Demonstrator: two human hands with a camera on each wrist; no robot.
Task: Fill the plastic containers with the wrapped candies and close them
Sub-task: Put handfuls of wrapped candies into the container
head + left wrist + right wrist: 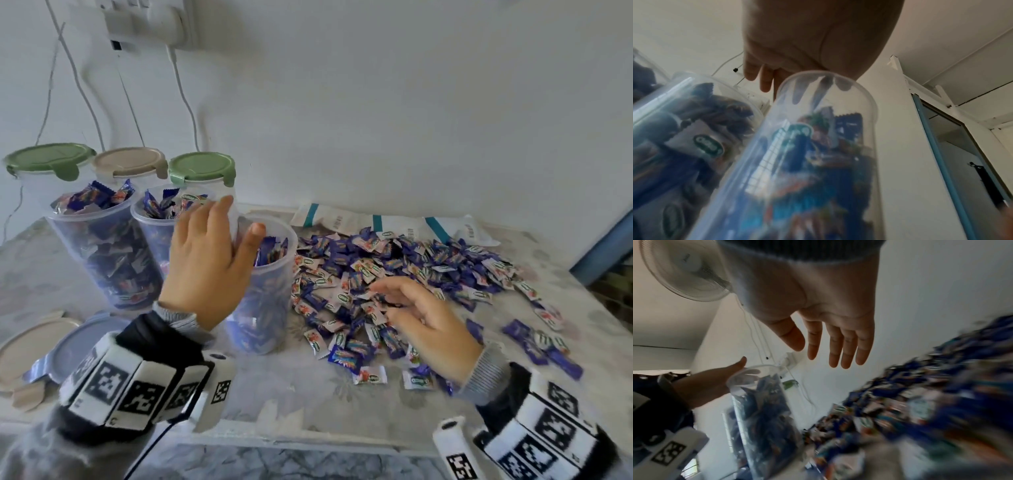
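Note:
A clear plastic container [270, 301], nearly full of wrapped candies, stands open at the table's middle. My left hand [236, 219] lies against its upper left side. The thumb reaches over the rim, and the straight fingers [764, 81] lie along the far side. The same container [818, 162] fills the left wrist view. To its right spreads a wide pile of blue and white wrapped candies [411, 267]. My right hand [390, 298] hovers low over the pile, fingers loosely spread and holding nothing. The right wrist view shows its empty palm [818, 353] above the blurred candies [920, 402].
Two more open containers [106, 250] [154, 233] heaped with candies stand left of the front one. Behind them are three lidded containers [48, 161] [128, 162] [202, 168]. Loose lids [82, 346] [24, 349] lie at the near left. Empty candy bags [394, 222] lie by the wall.

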